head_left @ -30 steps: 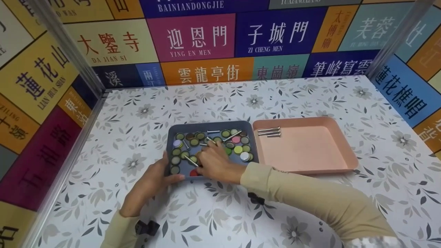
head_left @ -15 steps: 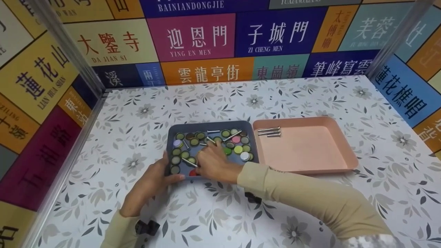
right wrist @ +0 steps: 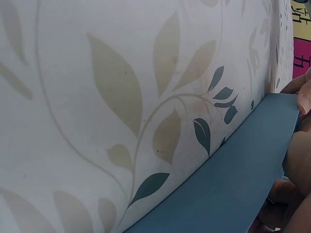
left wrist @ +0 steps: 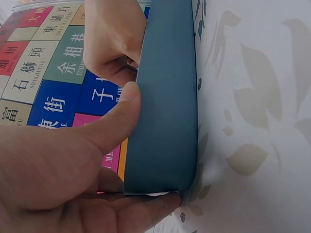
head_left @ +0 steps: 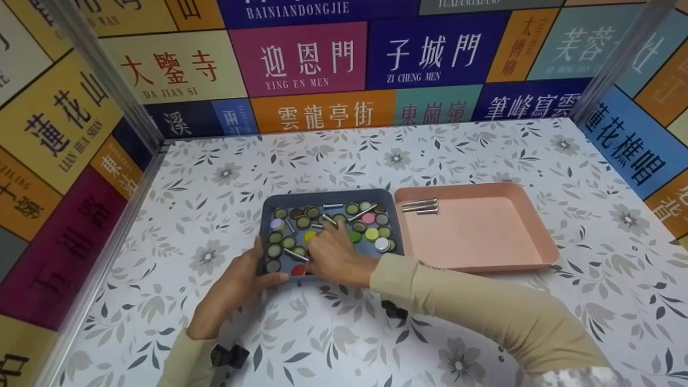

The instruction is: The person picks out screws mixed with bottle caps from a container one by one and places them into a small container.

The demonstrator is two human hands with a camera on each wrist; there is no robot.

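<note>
Head view: left hand grips the blue tray; right hand curls among caps, any pinch hidden. Lifting screws lightly, caps undisturbed, seems best.

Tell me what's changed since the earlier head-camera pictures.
The right hand has shifted slightly left in the blue-gray tray, and the bolt jutting from it moved along. The red cap slid slightly left; a yellow cap now shows beside the hand. No new grip or release is visible. The left hand, pink tray and its three bolts stayed put.
</note>
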